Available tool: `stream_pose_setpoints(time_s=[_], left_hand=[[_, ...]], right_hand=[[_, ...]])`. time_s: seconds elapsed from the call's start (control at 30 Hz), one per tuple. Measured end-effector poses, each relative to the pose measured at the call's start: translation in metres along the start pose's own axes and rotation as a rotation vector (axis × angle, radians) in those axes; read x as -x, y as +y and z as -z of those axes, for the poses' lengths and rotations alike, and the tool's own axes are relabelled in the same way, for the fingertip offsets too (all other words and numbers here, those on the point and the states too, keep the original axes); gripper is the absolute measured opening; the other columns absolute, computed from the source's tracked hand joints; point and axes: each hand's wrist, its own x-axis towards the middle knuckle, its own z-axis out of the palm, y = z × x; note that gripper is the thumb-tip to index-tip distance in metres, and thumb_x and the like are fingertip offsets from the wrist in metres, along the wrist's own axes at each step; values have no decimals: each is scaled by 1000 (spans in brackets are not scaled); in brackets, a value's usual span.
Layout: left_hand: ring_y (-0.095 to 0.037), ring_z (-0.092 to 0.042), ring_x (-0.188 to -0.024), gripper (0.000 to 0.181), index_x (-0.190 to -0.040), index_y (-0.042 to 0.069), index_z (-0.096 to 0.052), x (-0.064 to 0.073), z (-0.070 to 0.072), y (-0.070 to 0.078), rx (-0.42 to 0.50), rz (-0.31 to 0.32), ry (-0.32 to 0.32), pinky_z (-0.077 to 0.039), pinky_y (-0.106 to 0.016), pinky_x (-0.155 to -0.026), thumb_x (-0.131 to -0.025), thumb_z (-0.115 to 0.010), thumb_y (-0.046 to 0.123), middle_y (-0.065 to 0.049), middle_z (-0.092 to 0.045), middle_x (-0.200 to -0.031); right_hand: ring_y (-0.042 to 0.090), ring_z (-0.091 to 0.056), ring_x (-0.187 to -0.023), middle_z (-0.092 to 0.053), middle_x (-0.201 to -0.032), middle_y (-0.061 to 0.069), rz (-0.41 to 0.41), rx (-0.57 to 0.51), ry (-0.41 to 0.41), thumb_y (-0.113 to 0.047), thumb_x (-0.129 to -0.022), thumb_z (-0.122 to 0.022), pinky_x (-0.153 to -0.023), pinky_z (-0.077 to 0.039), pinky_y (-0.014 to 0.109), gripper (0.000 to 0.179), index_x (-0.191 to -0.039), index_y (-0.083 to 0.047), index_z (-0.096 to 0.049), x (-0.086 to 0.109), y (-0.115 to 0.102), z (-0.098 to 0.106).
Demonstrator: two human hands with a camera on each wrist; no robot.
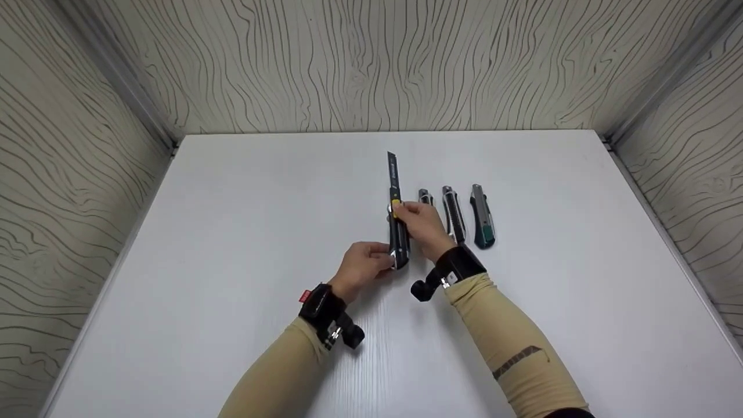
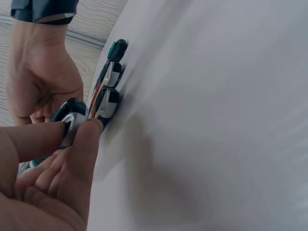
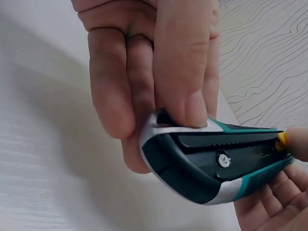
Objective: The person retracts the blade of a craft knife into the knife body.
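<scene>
A dark utility knife (image 1: 399,238) with silver and teal trim is held between both hands, its long dark blade (image 1: 393,169) extended and pointing away from the person. My left hand (image 1: 363,267) pinches its rear end between thumb and fingers. With the thumb on the yellow slider (image 3: 281,140), my right hand (image 1: 425,227) grips the body further forward. The left wrist view shows the silver and black butt of the knife (image 2: 74,120) between the left fingertips. In the right wrist view, a screw and a toothed slot show along the knife's side.
Right of the held knife lie three more utility knives: one partly covered by the right hand (image 1: 425,194), a black and silver one (image 1: 454,215), and a green and silver one (image 1: 483,217). The white table (image 1: 261,203) is bounded by wood-patterned walls (image 1: 360,64).
</scene>
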Motion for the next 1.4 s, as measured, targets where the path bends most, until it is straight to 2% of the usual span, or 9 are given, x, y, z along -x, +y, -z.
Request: stream_pose_setpoints(time_s=[0.37, 0.77, 1.07, 1.4], left_hand=[[-8, -64, -73, 30, -114, -7, -66, 2, 0, 1, -25, -6, 20, -54, -23, -69, -87, -61, 2, -18, -74, -97], [-7, -62, -71, 28, -112, -7, -67, 0, 1, -1, -49, -16, 26, -51, -21, -65, -86, -61, 2, -16, -75, -94], [-6, -62, -72, 29, -114, -7, -67, 1, 0, 1, -30, -12, 27, -50, -19, -65, -87, -60, 2, -15, -74, -95], [-7, -62, -72, 30, -114, -7, -67, 1, -2, 0, -33, 3, 38, -51, -21, -66, -87, -61, 3, -14, -74, -94]], right_hand=[[10, -58, -78, -69, -93, 1, 17, -16, -15, -26, -98, -58, -69, -46, 22, 28, -110, -2, -67, 0, 2, -2], [10, -60, -88, -70, -111, 9, -2, -10, -35, -24, -99, -57, -76, -48, 22, 31, -122, -5, -63, 1, 1, 0], [7, -59, -79, -70, -97, 0, 4, -31, -56, -22, -99, -55, -70, -47, 20, 32, -122, -1, -62, 2, 0, 1], [7, -59, -78, -70, -95, 0, 11, -53, -55, -21, -99, -56, -69, -47, 20, 31, -122, 0, -62, 2, 2, 1]])
